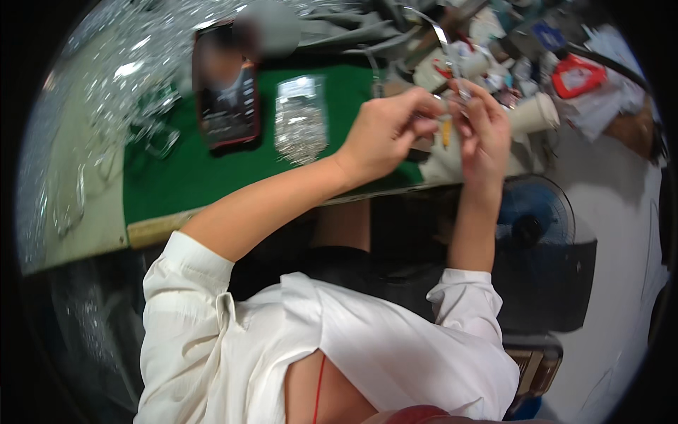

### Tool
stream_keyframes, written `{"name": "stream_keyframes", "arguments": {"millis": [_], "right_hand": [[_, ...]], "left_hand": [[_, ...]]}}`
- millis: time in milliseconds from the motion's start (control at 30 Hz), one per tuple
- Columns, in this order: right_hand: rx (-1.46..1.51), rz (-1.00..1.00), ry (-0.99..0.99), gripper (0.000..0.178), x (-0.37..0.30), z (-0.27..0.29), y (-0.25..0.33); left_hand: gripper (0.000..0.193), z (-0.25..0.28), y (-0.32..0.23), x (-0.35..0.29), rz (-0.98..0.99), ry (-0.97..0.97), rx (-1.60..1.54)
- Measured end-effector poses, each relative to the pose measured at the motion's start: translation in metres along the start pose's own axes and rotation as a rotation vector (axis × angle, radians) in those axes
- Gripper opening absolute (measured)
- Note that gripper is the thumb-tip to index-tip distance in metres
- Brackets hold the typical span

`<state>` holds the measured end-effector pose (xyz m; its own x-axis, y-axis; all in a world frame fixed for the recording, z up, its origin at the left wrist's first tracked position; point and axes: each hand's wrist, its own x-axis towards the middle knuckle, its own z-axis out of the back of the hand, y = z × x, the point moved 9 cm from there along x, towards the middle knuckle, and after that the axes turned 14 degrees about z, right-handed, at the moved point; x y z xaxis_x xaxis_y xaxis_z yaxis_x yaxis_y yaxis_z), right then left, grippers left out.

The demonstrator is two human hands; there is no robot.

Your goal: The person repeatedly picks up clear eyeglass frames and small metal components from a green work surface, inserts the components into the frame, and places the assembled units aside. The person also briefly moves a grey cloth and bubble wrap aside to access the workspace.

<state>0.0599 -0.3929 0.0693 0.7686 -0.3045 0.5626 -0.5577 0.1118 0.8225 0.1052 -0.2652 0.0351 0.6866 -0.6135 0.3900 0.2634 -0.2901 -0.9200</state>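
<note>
two hands (385, 134) (484, 131), one phone (226, 88), one clear bag (300, 120), one fan (533, 222).

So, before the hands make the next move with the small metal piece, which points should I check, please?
1. Left hand pinches the small metal piece: ok.
2. Right hand also grips it: ok.
3. Both hands are held over the edge of the green mat: ok.
4. Bag of silver parts lies on the mat, apart from the hands: ok.
5. Phone lies away from the hands: ok.
6. Piece correctly aligned: cannot tell, blurred.
</note>
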Motion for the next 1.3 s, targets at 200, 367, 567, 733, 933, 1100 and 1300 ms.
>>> {"name": "stream_keyframes", "arguments": {"millis": [200, 367, 567, 733, 933, 1100, 1300], "right_hand": [[-0.128, 0.032, -0.088, 0.019, 0.027, 0.038, 0.004], [-0.155, 0.069, -0.166, 0.019, 0.033, 0.056, -0.002], [-0.298, 0.308, -0.425, 0.014, 0.049, 0.089, 0.035], [0.017, 0.723, -0.18, 0.029, 0.116, 0.076, 0.184], [0.023, 1.136, -0.223, 0.013, 0.025, 0.056, 0.146], [-0.191, 0.818, -0.297, 0.022, 0.079, 0.071, 0.18], [-0.415, 0.917, -0.309, 0.026, 0.047, 0.055, 0.131]], "left_hand": [[0.007, -0.025, 0.0, 0.04, -0.03, -0.069, -0.037], [0.007, -0.033, 0.001, 0.053, 0.016, -0.067, -0.031], [0.008, -0.035, 0.005, 0.059, 0.05, -0.069, -0.048], [0.007, -0.034, 0.011, 0.061, 0.07, -0.085, -0.069], [0.005, -0.042, 0.003, 0.064, 0.066, -0.063, -0.092], [0.011, -0.02, -0.016, 0.053, -0.083, -0.1, 0.247], [0.064, 0.02, -0.065, -0.07, 0.022, 0.127, 0.158]]}}
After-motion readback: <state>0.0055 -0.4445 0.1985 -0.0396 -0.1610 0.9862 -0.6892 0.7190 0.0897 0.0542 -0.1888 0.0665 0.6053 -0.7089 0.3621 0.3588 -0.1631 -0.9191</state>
